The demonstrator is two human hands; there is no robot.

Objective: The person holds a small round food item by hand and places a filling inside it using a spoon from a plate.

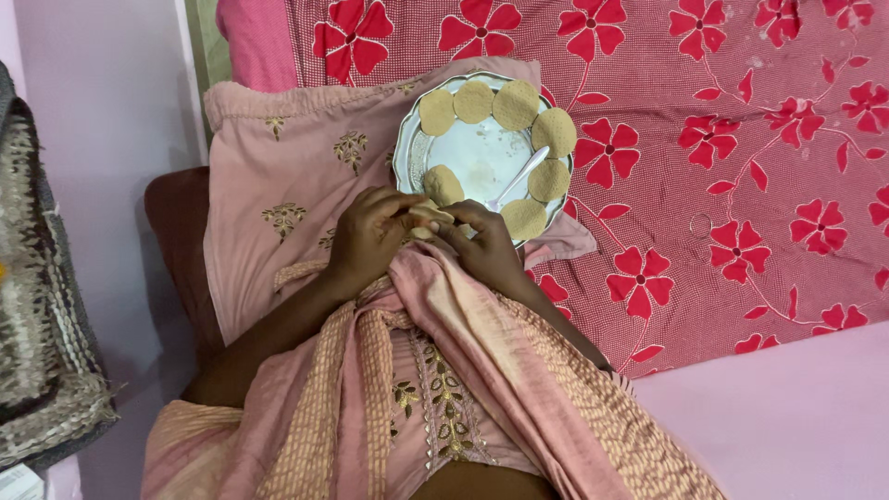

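1. Your left hand (370, 231) and right hand (483, 243) meet just below the near rim of the metal plate (407, 153), fingers curled inward toward each other.
2. Between them you pinch a small piece of tan dough (428, 217). Both sets of fingertips press on it from opposite sides, probably so that it flattens evenly between them.
3. The dough piece sits just off the plate's near edge, above your lap, close enough to be set down with a short reach.
4. Seven flattened dough discs (517, 104) lie along the plate's rim, from the far left round the right side to the near edge, each touching or slightly overlapping the next. Laid along the edge like this, they leave the middle open.
5. One rounder, thicker lump (443, 185) rests at the near left of the plate, just beside your left fingers; it looks unflattened, kept apart from the discs.
6. A white spoon (519, 178) lies in the bare middle, its handle pointing toward the discs on the right and its bowl near your right hand.
7. The plate rests on a pink embroidered pillow (278, 176), which raises it near your hands, at the edge of the red flowered bedsheet (741, 139).
8. Your pink dupatta (444, 315) drapes over both forearms and your lap, under the hands.
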